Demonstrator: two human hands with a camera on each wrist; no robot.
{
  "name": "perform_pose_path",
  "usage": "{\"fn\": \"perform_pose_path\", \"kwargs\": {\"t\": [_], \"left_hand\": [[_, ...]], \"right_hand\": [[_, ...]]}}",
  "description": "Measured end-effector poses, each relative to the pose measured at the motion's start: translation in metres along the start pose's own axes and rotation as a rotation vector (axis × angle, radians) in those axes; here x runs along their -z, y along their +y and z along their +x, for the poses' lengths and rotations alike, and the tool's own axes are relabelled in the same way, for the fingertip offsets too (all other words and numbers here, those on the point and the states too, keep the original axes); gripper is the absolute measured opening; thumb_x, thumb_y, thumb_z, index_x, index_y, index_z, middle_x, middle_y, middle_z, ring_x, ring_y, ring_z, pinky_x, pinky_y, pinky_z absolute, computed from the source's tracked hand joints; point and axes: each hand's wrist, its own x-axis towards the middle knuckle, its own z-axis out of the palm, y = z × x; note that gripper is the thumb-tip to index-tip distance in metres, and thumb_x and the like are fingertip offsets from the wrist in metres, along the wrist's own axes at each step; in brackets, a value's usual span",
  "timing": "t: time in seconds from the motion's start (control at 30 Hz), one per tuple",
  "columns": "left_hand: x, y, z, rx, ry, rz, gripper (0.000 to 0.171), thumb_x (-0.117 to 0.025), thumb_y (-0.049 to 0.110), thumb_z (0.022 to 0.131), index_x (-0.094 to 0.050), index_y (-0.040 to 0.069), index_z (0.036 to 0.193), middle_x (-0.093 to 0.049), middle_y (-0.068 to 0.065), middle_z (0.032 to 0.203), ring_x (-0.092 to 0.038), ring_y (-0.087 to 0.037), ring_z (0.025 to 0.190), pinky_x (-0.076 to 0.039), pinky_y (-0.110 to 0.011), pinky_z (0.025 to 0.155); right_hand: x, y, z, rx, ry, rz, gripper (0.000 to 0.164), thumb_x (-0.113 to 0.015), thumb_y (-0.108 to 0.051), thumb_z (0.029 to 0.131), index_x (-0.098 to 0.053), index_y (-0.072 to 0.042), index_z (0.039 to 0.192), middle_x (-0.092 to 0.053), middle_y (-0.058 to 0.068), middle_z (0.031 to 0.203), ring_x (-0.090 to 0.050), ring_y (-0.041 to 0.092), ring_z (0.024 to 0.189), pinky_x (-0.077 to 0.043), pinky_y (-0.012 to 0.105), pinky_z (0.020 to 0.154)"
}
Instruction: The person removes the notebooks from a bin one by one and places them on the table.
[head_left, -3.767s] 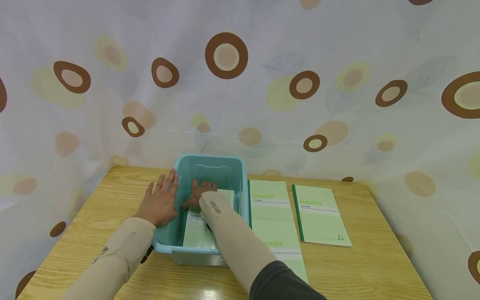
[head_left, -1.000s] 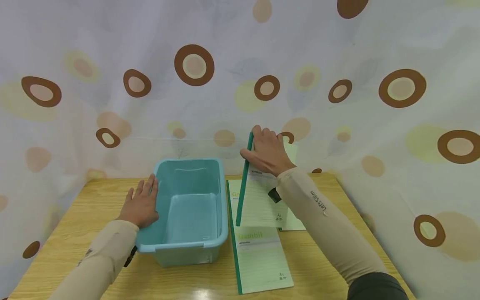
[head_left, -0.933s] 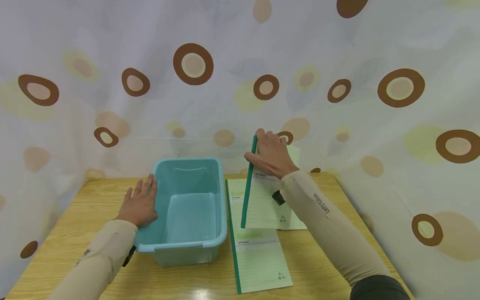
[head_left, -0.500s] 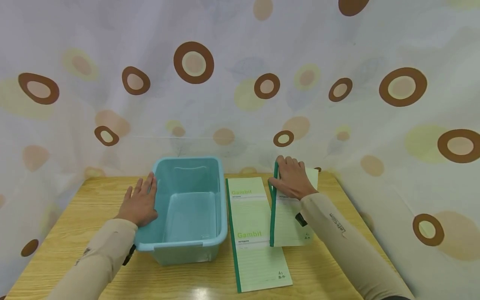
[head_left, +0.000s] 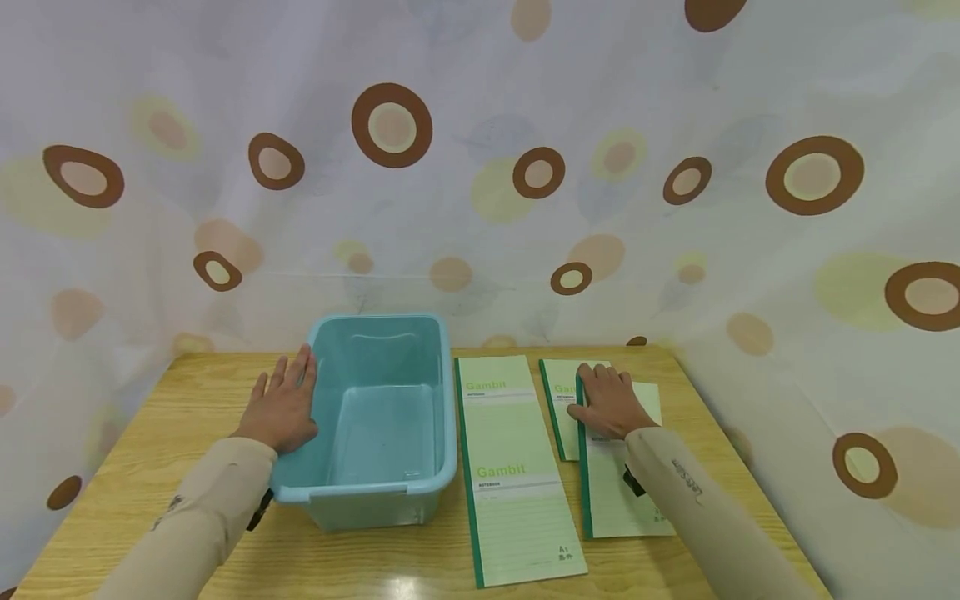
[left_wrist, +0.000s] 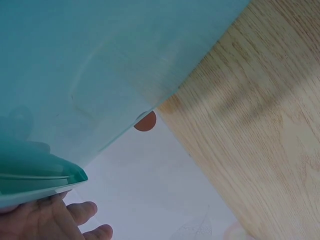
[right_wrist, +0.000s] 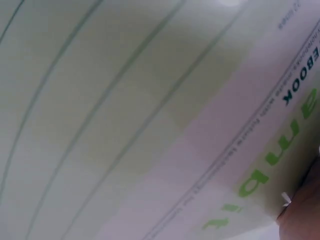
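Observation:
My left hand (head_left: 277, 408) rests on the left rim of a light blue plastic bin (head_left: 375, 490), fingers straight and spread. The left wrist view shows some of those fingertips (left_wrist: 82, 212) beside the bin's rim (left_wrist: 60, 186). To the right, my right hand (head_left: 609, 402) grips the top of a pale green Gambit notebook (head_left: 622, 508) near its dark green spine. That notebook is low over the table and partly covers another notebook (head_left: 558, 421) behind it. Its printed cover (right_wrist: 150, 100) fills the right wrist view. Whether its lower edge touches the table, I cannot tell.
Between the bin and my right hand, two more Gambit notebooks lie in a column, the front one (head_left: 525, 533) meeting or overlapping the rear one (head_left: 495, 375). They rest on a wooden table (head_left: 330, 567). A patterned cloth (head_left: 465, 225) hangs behind and at both sides.
A notebook was in the bin under my right hand; now the bin holds none. My right hand has carried a notebook rightward and down toward the right-hand notebook. My left hand stays at the rim.

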Motion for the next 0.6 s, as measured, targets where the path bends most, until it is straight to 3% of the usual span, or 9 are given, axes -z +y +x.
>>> {"fn": "perform_pose_path", "kwargs": {"t": [0.3,0.6], "left_hand": [[-0.005,-0.007,0.003,-0.006,0.030,0.002,0.082,-0.053,0.002,0.078,-0.014,-0.011,0.149,-0.004,-0.022,0.159,-0.005,-0.051,0.141,-0.007,-0.066,0.110],[0.000,-0.002,0.002,-0.012,0.013,0.043,0.079,-0.051,0.003,0.079,-0.016,-0.012,0.148,-0.007,-0.025,0.158,-0.005,-0.053,0.140,-0.008,-0.067,0.109]], "right_hand": [[-0.036,0.020,-0.008,-0.032,-0.057,0.033,0.041,-0.057,-0.029,0.081,-0.048,-0.001,0.110,-0.043,0.008,0.084,-0.037,0.027,0.077,-0.027,0.047,0.073],[-0.051,0.021,-0.011,-0.027,-0.177,0.036,0.051,-0.058,-0.032,0.083,-0.049,-0.002,0.123,-0.048,0.011,0.097,-0.044,0.026,0.082,-0.036,0.054,0.081]]}}
